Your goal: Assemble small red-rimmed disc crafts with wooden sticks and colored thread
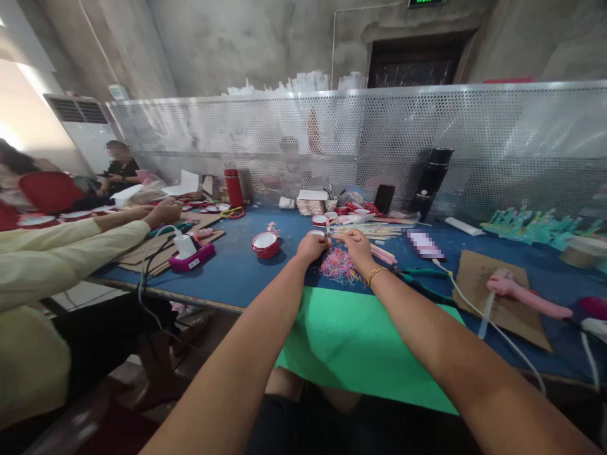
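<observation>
My left hand (313, 246) is closed, its fingertips pinching near a thin pale stick (328, 226) that stands upright. Just behind that hand, part of a round white drum face (315, 233) shows. My right hand (358, 246), with a gold bracelet at the wrist, is closed close beside it; whatever lies between its fingertips is too small to make out. Under both hands is a pile of pink and multicoloured threads (342, 266). To the left, a small red drum (265, 245) with a white top sits on the blue table (227, 268).
Green sheet (360, 341) hangs over the front edge. Pliers (427, 281), a phone (425, 245) and a pink glue gun (526, 297) on cardboard lie right. Sticks (379, 229) and a black bottle (430, 183) are behind. Left are a purple power strip (192, 258) and a co-worker's arms (118, 237).
</observation>
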### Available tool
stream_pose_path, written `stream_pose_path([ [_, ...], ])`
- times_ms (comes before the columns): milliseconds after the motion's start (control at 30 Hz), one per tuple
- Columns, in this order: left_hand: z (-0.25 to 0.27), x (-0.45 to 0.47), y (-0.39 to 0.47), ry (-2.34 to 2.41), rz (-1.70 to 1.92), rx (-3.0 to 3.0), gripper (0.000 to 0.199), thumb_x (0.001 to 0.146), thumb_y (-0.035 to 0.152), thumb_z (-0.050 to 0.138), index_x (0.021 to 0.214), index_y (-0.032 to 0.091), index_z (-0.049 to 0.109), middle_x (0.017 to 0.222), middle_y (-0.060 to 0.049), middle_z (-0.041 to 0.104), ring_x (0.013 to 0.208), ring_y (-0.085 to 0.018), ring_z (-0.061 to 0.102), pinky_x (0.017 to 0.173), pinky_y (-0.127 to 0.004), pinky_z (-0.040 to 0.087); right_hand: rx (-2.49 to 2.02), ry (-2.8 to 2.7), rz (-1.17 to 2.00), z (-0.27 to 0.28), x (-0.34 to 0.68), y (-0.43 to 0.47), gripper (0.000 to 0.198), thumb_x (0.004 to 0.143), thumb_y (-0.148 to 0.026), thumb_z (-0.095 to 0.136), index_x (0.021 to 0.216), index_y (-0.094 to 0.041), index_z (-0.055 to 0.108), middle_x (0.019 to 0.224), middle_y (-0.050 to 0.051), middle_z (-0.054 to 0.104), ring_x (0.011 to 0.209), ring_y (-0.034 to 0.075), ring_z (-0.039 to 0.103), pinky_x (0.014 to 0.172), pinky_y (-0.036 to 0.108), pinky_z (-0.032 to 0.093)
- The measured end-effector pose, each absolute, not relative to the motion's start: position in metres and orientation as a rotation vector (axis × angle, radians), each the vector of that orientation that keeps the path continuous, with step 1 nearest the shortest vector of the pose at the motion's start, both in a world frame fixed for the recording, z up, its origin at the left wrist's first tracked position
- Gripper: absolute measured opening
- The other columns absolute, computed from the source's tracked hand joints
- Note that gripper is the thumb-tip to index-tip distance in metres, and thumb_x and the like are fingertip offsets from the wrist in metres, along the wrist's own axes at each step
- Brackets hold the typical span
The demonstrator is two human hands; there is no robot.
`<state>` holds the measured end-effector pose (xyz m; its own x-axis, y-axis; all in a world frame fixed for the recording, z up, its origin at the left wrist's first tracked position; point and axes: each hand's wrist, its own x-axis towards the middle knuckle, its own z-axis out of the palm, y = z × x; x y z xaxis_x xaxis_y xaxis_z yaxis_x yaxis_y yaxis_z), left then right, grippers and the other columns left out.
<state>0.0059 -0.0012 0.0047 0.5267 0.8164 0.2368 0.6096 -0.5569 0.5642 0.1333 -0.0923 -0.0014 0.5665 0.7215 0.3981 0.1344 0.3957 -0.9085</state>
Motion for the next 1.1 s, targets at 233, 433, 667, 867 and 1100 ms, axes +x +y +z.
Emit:
stream_pose_path([
  [233,0.0079,0.0051,-0.0031,1.167,0.667,2.354,0.026,0.08,0.04,0.066,0.085,0.018,0.078,0.072,-0.002,0.067,0.066,-0.013,0.054,0.057,-0.024,0.032,-1.143,-0.937,0.446,0.0004,0.133,-0.0939,0.016,0.066,-0.035,0.066,0.058,-0.022,0.06,0.062,-0.001,0.067,0.07,0.018,0.064,0.067,0.028,0.046],
  [433,0.0068,0.006,-0.0018,1.166,0.659,2.347,0.028,0.081,0.043,0.065,0.081,0.018,0.078,0.068,-0.001,0.065,0.063,-0.013,0.052,0.055,-0.025,0.029,-1.162,-0.891,0.411,-0.0028,0.1369,-0.0903,0.014,0.065,-0.033,0.066,0.059,-0.022,0.06,0.061,-0.001,0.066,0.067,0.018,0.063,0.065,0.029,0.046],
  [667,0.0057,0.007,-0.0006,1.177,0.663,2.344,0.026,0.08,0.041,0.067,0.085,0.018,0.079,0.072,-0.001,0.067,0.065,-0.013,0.053,0.057,-0.024,0.032,-1.142,-0.95,0.424,-0.0064,0.139,-0.0888,0.014,0.066,-0.032,0.064,0.058,-0.022,0.058,0.061,-0.002,0.068,0.069,0.018,0.066,0.071,0.029,0.048],
  [867,0.0062,0.0064,-0.0004,1.157,0.662,2.358,0.026,0.08,0.041,0.067,0.083,0.018,0.078,0.069,-0.001,0.066,0.063,-0.013,0.053,0.057,-0.024,0.032,-1.152,-0.904,0.405,-0.0062,0.1391,-0.0875,0.013,0.066,-0.033,0.062,0.059,-0.022,0.058,0.062,-0.001,0.068,0.068,0.019,0.066,0.065,0.028,0.047],
  [1100,0.0045,0.0077,0.0008,1.18,0.666,2.333,0.025,0.079,0.04,0.068,0.089,0.02,0.079,0.07,-0.001,0.066,0.063,-0.012,0.052,0.057,-0.024,0.032,-1.18,-0.936,0.427,-0.0031,0.1371,-0.0919,0.015,0.065,-0.034,0.065,0.058,-0.021,0.06,0.06,-0.001,0.067,0.067,0.017,0.063,0.066,0.028,0.046],
])
